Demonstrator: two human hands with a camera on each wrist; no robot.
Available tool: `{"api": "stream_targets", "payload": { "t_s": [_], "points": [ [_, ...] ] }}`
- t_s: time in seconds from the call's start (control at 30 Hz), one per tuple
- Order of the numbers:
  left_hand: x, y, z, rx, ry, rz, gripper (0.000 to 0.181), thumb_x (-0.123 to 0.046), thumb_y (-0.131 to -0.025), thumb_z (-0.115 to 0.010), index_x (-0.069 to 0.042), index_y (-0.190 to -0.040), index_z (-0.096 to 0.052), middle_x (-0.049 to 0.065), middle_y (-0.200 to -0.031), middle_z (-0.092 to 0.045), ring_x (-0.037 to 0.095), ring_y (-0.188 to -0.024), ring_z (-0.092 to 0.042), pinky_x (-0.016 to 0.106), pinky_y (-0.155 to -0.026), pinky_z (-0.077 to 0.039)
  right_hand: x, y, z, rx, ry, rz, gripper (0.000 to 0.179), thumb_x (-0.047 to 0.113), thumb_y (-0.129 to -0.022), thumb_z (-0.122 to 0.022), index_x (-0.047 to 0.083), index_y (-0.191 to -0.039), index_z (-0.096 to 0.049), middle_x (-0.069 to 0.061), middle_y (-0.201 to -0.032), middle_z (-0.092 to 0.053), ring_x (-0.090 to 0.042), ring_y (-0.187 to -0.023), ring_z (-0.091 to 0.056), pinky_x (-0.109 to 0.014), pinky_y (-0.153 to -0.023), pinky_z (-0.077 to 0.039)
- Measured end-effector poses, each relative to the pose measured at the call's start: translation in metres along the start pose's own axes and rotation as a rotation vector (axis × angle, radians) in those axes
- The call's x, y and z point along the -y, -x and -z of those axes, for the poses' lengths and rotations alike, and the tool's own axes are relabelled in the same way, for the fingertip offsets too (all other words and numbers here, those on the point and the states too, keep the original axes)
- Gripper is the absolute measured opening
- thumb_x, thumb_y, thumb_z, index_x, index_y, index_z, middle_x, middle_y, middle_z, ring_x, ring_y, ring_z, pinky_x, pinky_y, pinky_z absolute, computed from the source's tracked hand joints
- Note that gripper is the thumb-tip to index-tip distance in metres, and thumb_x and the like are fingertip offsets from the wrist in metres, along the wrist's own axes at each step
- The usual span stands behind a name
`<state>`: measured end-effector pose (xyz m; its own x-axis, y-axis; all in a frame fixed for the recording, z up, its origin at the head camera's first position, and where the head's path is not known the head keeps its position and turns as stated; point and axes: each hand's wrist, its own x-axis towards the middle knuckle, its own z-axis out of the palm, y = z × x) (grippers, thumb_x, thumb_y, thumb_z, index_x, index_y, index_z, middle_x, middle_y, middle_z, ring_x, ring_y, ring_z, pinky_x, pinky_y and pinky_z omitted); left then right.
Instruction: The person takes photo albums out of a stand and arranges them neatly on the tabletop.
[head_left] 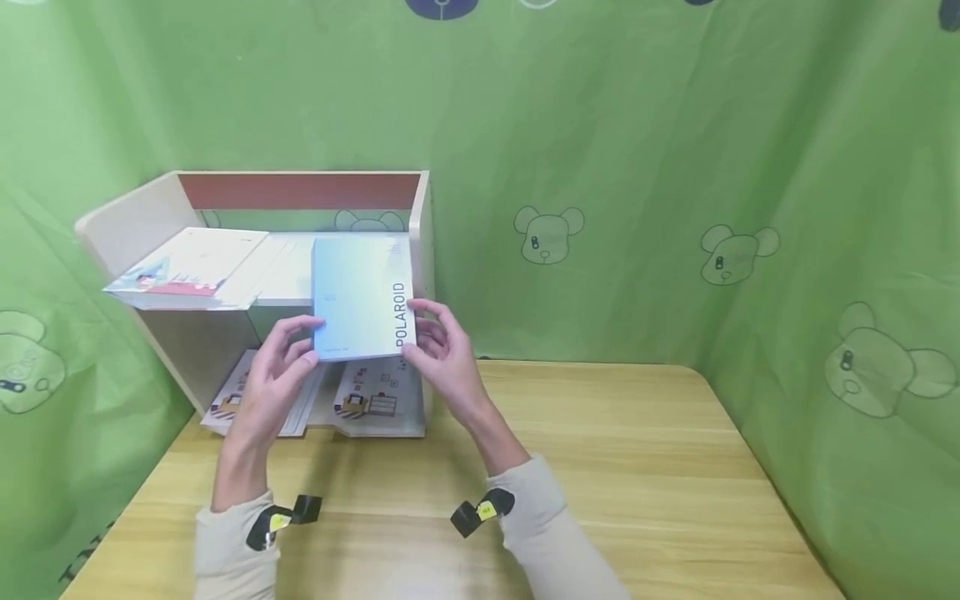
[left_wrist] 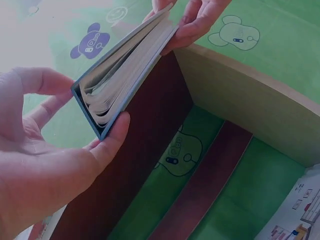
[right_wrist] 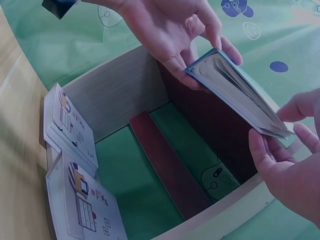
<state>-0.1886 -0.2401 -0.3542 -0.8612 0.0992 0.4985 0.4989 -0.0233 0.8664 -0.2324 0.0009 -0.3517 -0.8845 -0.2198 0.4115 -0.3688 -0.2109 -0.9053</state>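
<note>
Left hand, 8 o'clock, and right hand, 4 o'clock, pinch light-blue rectangular paper book | risk: perhaps drop, because hold is only near edges

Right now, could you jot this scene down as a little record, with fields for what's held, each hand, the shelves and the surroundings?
Held item: blue book marked POLAROID
Left hand: pinches the book's left edge, near its lower corner
Right hand: pinches its right edge
Shelf unit: two levels, on the table's left part
Upper level: printed booklet at left
Lower level: two white printed items, side by side
Table: light wood-grain
Backdrop: green curtain with bear drawings
</note>
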Motion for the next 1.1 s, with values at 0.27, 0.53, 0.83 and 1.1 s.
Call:
{"api": "stream_targets", "payload": {
  "t_s": [0.27, 0.53, 0.83, 1.1],
  "points": [
    [0.006, 0.005, 0.002, 0.035, 0.037, -0.031, 0.053, 0.013, -0.098, -0.044, 0.001, -0.150, -0.041, 0.014, -0.154, -0.034, 0.028, -0.132, -0.049, 0.027, -0.107, -0.048, -0.002, 0.006, 0.002, 0.029, 0.020, 0.011, 0.064, -0.009, -0.086, -0.064, 0.013, -0.144, -0.052, -0.016, -0.132, -0.060, -0.031, -0.119, -0.062, -0.035, -0.101, -0.055],
    [0.011, 0.011, 0.005, 0.020, 0.098, -0.055, 0.051, 0.011, -0.100, -0.042, 0.004, -0.150, -0.038, 0.015, -0.153, -0.032, 0.035, -0.139, -0.037, 0.027, -0.110, -0.043, -0.007, 0.010, 0.000, 0.033, 0.023, 0.002, 0.052, -0.002, -0.094, -0.061, 0.015, -0.143, -0.053, -0.014, -0.136, -0.059, -0.030, -0.124, -0.060, -0.034, -0.103, -0.054],
    [0.025, 0.015, -0.001, 0.020, 0.108, -0.097, 0.049, 0.015, -0.097, -0.043, 0.009, -0.145, -0.039, 0.019, -0.152, -0.038, 0.028, -0.126, -0.050, 0.029, -0.103, -0.049, -0.012, 0.018, 0.009, 0.029, 0.033, 0.024, 0.055, -0.008, -0.090, -0.063, 0.011, -0.142, -0.054, -0.017, -0.134, -0.061, -0.032, -0.120, -0.061, -0.035, -0.103, -0.054],
    [0.029, 0.021, 0.001, 0.056, 0.150, -0.187, 0.052, 0.021, -0.093, -0.041, 0.013, -0.144, -0.037, 0.021, -0.148, -0.040, 0.028, -0.123, -0.054, 0.028, -0.099, -0.052, -0.016, 0.026, 0.009, 0.091, -0.013, 0.049, 0.059, -0.010, -0.091, -0.062, 0.012, -0.145, -0.051, -0.017, -0.136, -0.057, -0.033, -0.120, -0.061, -0.039, -0.100, -0.056]
  ]
}}
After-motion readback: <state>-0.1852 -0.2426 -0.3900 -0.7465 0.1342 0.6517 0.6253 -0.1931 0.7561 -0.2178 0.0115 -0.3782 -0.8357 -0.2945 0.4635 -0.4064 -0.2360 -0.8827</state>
